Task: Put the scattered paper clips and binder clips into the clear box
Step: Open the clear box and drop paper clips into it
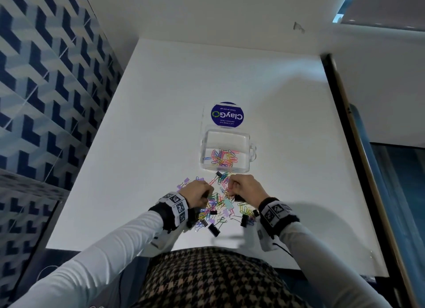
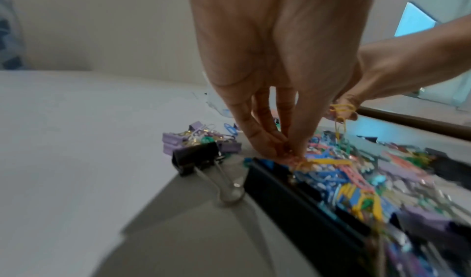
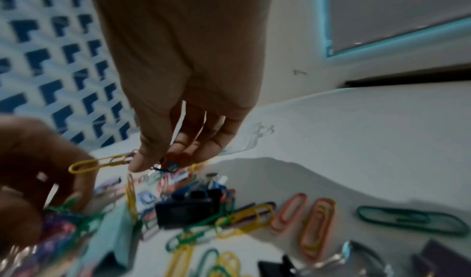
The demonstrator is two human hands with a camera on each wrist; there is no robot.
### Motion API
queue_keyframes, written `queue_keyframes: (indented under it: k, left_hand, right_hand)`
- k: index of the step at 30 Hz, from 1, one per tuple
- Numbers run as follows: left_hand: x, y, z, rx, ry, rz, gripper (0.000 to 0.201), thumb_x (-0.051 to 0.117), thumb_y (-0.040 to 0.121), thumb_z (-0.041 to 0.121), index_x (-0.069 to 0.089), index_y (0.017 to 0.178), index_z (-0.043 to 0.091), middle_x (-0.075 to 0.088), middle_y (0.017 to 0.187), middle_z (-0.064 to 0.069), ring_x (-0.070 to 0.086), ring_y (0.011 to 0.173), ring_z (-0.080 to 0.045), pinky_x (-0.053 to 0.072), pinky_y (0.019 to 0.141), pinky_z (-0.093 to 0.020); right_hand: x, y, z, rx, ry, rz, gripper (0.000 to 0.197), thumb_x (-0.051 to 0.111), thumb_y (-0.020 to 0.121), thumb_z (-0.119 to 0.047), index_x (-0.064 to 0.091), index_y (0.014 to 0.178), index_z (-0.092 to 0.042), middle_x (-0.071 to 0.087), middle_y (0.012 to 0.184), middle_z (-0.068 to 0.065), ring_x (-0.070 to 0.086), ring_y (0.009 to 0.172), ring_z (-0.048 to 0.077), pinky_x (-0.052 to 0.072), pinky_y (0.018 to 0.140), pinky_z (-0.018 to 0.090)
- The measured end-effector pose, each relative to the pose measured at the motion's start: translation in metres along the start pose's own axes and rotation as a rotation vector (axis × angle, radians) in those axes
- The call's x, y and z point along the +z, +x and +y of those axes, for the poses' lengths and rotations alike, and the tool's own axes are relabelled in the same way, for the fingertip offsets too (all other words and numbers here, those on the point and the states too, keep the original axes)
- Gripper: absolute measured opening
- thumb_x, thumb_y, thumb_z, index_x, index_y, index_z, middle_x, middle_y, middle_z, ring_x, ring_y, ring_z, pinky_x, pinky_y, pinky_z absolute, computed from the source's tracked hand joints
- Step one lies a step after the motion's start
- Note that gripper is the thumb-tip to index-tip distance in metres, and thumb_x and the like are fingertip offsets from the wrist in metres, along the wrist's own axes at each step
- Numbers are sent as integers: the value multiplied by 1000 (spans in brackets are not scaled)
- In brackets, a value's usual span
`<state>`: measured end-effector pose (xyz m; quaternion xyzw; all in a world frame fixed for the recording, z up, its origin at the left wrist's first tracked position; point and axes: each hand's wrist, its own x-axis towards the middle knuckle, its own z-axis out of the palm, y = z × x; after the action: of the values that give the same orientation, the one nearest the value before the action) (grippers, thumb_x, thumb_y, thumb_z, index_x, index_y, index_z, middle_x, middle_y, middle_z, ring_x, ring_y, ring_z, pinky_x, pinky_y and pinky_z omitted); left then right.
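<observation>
The clear box (image 1: 243,139) stands open on the white table (image 1: 161,123), with several coloured paper clips (image 1: 222,157) inside. Just in front of it lies a mixed pile of paper clips (image 1: 218,202) and black binder clips (image 1: 213,229). Both hands are down in this pile. My left hand (image 2: 288,153) pinches a few paper clips at the pile's left side. My right hand (image 3: 146,163) pinches a yellow paper clip (image 3: 99,164) lifted slightly off the pile, with other clips hanging from it.
The box's lid with a round blue sticker (image 1: 227,114) lies behind the box. Purple binder clips (image 2: 175,140) sit at the pile's far left, a black one (image 2: 196,158) beside them. Loose paper clips (image 3: 407,219) lie to the right. A blue patterned wall (image 1: 46,89) runs along the left.
</observation>
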<state>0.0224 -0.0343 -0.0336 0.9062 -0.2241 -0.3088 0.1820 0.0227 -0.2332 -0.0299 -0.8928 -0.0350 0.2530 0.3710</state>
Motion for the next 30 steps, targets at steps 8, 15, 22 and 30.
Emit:
queue_keyframes:
  k: [8,15,22,30]
  left_hand:
    - [-40,-6,-2,-145,-424,148,14,57,85,11,56,74,20,68,86,-6,62,82,-18,43,67,-18]
    - [-86,35,6,-143,-395,342,12,59,83,4,64,94,2,69,98,-15,60,86,-22,41,80,-21]
    - [-94,48,-6,-85,-232,210,26,56,82,-4,63,106,5,66,113,-14,61,106,-25,42,89,-22]
    - [-65,6,-19,-190,-259,249,23,46,85,-7,66,92,2,71,96,-17,64,75,-20,54,79,-30]
  right_hand:
    - [-22,-9,2,79,465,56,11,71,76,-1,62,75,-6,67,74,10,66,66,20,57,66,30]
    - [-41,-6,-7,30,632,142,9,65,79,4,61,79,-4,62,69,14,66,58,17,55,56,23]
    - [-58,34,-30,40,530,284,10,67,78,4,60,81,-1,57,65,6,61,51,15,54,55,22]
    - [-33,41,-19,-116,0,367,17,55,86,-8,57,92,-24,63,97,3,60,90,20,52,77,37]
